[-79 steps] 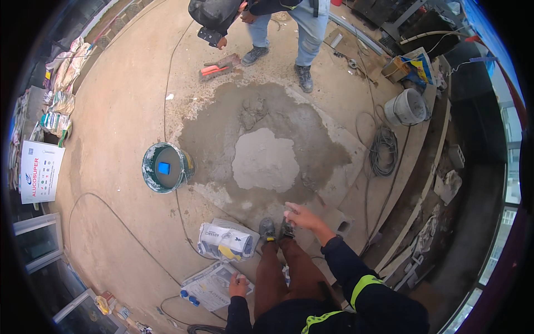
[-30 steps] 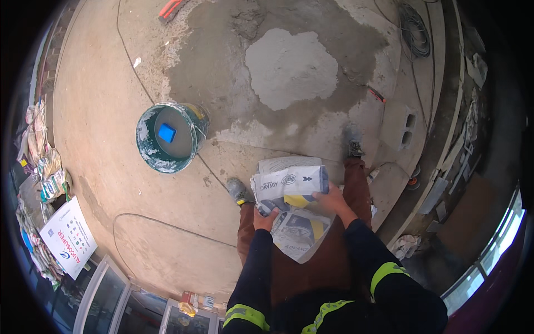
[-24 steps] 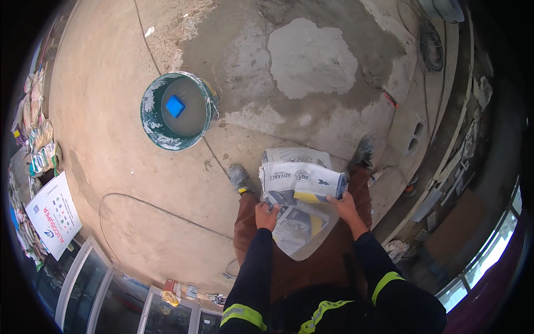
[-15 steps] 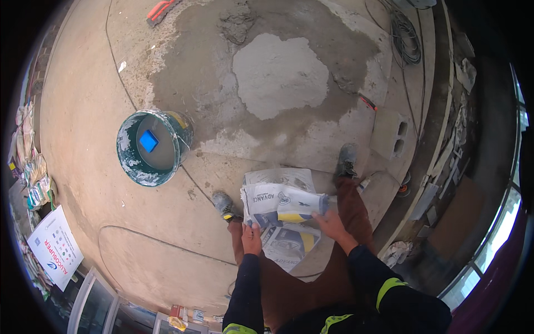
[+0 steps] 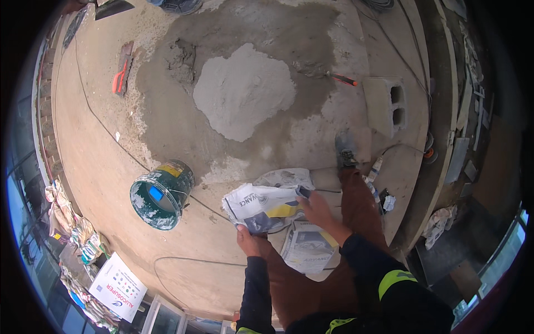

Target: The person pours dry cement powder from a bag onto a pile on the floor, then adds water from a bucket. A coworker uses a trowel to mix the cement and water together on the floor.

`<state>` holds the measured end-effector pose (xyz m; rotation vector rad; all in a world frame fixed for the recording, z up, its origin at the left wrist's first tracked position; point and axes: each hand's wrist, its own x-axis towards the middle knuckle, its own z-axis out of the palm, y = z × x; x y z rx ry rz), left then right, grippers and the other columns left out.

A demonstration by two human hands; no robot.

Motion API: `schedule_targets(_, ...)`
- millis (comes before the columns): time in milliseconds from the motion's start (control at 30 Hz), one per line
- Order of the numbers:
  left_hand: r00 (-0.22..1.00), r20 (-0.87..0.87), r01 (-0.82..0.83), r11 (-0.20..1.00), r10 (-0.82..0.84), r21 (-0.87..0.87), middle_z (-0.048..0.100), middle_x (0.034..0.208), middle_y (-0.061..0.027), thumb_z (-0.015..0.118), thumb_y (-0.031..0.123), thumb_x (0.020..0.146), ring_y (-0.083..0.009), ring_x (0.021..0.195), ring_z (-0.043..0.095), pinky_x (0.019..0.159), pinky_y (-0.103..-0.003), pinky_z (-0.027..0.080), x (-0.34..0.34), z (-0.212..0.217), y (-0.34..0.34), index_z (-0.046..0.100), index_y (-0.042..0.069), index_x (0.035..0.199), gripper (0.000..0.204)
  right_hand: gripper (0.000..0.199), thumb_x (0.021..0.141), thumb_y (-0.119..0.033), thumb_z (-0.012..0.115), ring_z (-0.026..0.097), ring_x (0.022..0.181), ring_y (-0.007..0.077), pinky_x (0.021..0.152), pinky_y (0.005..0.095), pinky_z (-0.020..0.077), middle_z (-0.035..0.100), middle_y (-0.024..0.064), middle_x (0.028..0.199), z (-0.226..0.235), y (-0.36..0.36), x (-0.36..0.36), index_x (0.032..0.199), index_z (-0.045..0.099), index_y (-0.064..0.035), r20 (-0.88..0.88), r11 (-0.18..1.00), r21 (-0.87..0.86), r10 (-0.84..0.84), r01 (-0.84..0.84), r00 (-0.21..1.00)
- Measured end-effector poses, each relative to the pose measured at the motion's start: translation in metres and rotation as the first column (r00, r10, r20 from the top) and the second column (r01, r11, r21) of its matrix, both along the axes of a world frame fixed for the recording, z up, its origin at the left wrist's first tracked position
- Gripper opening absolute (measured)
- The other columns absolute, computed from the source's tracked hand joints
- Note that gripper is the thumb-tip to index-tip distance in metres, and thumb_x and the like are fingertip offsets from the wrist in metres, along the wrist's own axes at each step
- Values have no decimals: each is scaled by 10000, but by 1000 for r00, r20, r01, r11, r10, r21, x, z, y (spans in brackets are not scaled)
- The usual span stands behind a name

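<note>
Between my two hands is a crumpled, mostly flat white, grey and yellow cement bag [image 5: 250,201]. My left hand [image 5: 247,241] pinches its near left corner. The right hand [image 5: 315,209] is closed round its right end, at a dark blue edge. A second printed bag [image 5: 309,249] lies on the floor between my legs, and another pale bag [image 5: 286,177] shows partly behind the held one. Farther off, a pale grey heap of powder [image 5: 245,92] sits on a wet patch of mortar [image 5: 161,111].
A green bucket [image 5: 186,178] with grey liquid and a blue block [image 5: 156,193] stands at left. An orange-handled trowel [image 5: 120,78] lies far left. Another orange-handled tool [image 5: 343,79] and a hollow concrete block [image 5: 384,103] are at right. Cables cross the floor.
My view has turned and shifted. The bag in my hands now spreads wider and slants, its folded right end pulled out, with my right hand higher than before relative to the left.
</note>
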<state>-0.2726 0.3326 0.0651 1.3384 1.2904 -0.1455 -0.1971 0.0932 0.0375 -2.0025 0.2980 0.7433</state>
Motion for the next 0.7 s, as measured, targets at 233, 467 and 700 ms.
schedule_targets(233,985,112,116,986,-129,117,638,1173,-112,447,424,1058,-193,1073,581,966,-336,438,92,-20,-25,581,-61,1228,531,373,967,-307,588,616,940,474,795,506,472,656,280,971,-10,-27,82,1065,611,52,-35,946,138,-290,292,956)
schedule_targets(467,952,181,223,964,-247,145,614,1231,-120,393,416,1074,-199,1114,565,998,-337,417,211,-50,-15,558,-64,1256,538,458,971,-386,576,626,944,474,810,496,477,664,286,964,-76,-39,171,1058,609,63,-48,958,124,-254,258,966)
schedule_targets(700,834,282,469,879,-473,87,644,1144,-26,420,413,1076,-112,1029,556,926,-277,425,247,-138,-6,610,12,1214,464,531,956,-464,604,653,778,351,704,418,490,656,239,824,-163,-52,167,940,628,66,-187,945,11,-319,327,929)
